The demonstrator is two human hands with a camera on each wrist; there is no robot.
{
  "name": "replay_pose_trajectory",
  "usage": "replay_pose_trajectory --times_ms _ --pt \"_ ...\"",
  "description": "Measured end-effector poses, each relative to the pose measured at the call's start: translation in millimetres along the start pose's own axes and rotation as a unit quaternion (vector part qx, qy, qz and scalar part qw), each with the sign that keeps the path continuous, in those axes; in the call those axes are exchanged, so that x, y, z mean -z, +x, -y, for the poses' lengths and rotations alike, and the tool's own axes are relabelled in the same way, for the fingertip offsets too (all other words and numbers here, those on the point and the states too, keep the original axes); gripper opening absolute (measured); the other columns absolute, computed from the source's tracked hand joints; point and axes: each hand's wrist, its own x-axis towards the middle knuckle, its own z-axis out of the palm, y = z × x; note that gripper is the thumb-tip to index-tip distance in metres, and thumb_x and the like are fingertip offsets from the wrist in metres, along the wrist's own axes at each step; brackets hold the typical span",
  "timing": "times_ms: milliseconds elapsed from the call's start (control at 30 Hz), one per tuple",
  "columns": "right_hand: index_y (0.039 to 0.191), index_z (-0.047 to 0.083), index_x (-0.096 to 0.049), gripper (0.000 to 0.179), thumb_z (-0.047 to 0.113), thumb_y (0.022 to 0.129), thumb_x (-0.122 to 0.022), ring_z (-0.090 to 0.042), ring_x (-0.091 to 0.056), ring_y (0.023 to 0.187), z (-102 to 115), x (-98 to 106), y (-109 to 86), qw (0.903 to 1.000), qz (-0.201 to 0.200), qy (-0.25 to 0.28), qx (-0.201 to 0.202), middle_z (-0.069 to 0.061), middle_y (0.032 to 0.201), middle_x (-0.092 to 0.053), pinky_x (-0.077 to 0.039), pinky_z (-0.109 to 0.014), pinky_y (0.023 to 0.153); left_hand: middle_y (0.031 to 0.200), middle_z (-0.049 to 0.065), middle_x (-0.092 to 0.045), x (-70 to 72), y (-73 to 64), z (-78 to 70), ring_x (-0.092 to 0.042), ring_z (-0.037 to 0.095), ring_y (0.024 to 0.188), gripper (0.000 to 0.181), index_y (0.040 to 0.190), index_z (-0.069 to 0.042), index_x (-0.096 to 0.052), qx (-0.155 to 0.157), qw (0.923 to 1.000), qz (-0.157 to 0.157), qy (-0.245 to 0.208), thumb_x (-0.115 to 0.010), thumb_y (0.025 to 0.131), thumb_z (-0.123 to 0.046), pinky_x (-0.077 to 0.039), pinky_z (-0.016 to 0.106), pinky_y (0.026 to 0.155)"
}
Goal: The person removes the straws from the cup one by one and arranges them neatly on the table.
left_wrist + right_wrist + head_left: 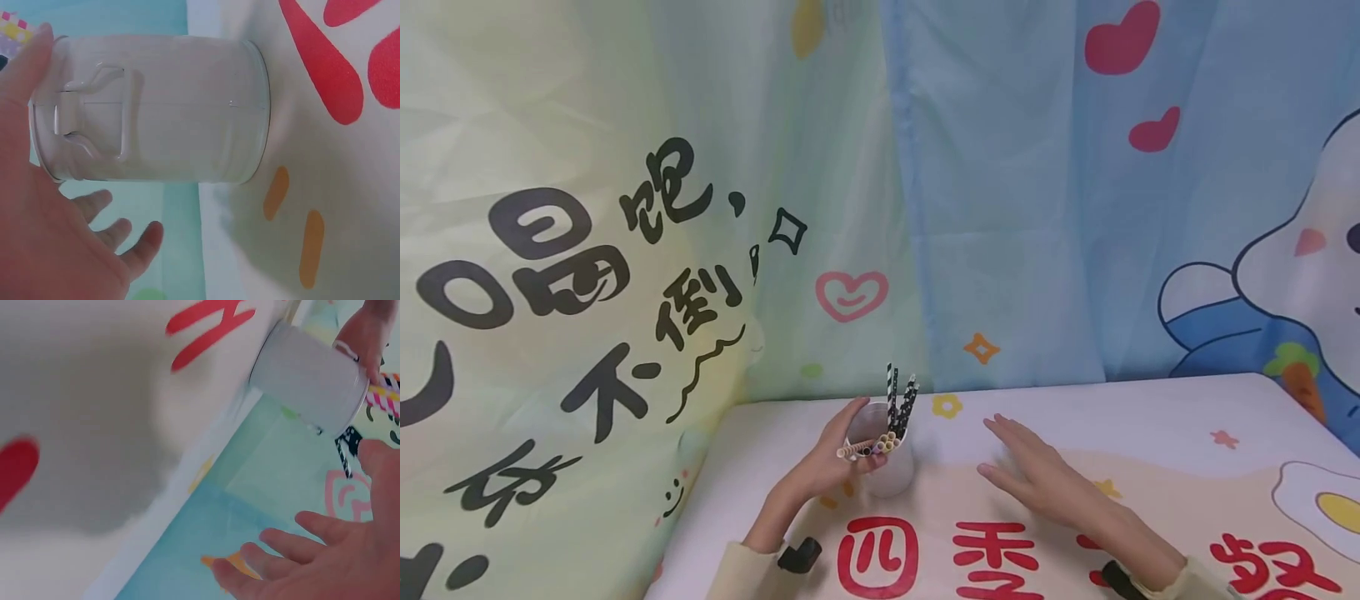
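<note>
A white metal bucket (891, 475) stands upright on the table, with a small wire handle (125, 112) on its side. Black-and-white paper straws (902, 400) lean at the back right of its mouth. Pink and yellow patterned straws (880, 446) lean out over the near rim. My left hand (831, 454) holds the bucket near its rim from the left, thumb on the near side; three of its fingers spread apart from the wall in the left wrist view. To the right, my right hand (1037, 475) hovers with fingers extended, holding nothing.
The tabletop (947, 492) has a printed cover with red characters and a fried egg (1322, 500). A printed curtain (1000, 208) hangs along the back edge, and another hangs at the left. Black wrist bands (800, 554) sit on both forearms.
</note>
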Motion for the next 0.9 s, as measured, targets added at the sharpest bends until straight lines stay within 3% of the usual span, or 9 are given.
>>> replay_pose_trajectory --times_ms 333,500,667,900 --pt "0.146 0.022 -0.051 0.070 0.061 0.090 -0.064 -0.034 -0.045 0.141 15 -23 0.3 0.9982 -0.021 0.052 -0.019 -0.007 0.149 -0.051 -0.043 -0.060 0.109 0.164 0.006 -0.025 -3.1 -2.0 -1.1 -0.024 0.036 0.150 0.092 0.157 -0.030 -0.026 0.007 0.9997 -0.001 -0.025 -0.077 0.081 -0.040 -0.029 0.073 0.111" --pt "0.136 0.022 -0.059 0.054 0.046 0.089 -0.073 -0.025 -0.058 0.127 30 -36 2.2 0.9950 -0.054 0.082 -0.016 0.000 0.137 -0.061 -0.053 -0.051 0.101 0.163 0.007 -0.026 -5.7 -4.2 2.0 -0.026 0.036 0.148 0.092 0.156 -0.032 -0.025 0.012 0.9989 0.001 -0.045 -0.078 0.081 -0.039 -0.032 0.072 0.110" --pt "0.126 0.022 -0.064 0.041 0.028 0.088 -0.078 -0.014 -0.065 0.109 47 -46 7.7 0.9872 -0.104 0.119 0.021 0.006 0.123 -0.066 -0.058 -0.039 0.092 0.160 0.008 -0.029 -4.4 -4.0 2.5 -0.030 0.035 0.144 0.091 0.156 -0.031 -0.025 0.010 0.9985 -0.002 -0.054 -0.078 0.082 -0.036 -0.037 0.070 0.108" --pt "0.118 0.021 -0.066 0.033 0.021 0.088 -0.078 -0.010 -0.064 0.103 74 -55 18.8 0.9755 -0.147 0.152 0.060 0.009 0.115 -0.067 -0.059 -0.040 0.089 0.163 0.005 -0.025 -1.3 -0.6 -0.1 -0.028 0.033 0.146 0.091 0.156 -0.030 -0.026 0.008 0.9984 -0.003 -0.055 -0.078 0.082 -0.035 -0.036 0.069 0.110"
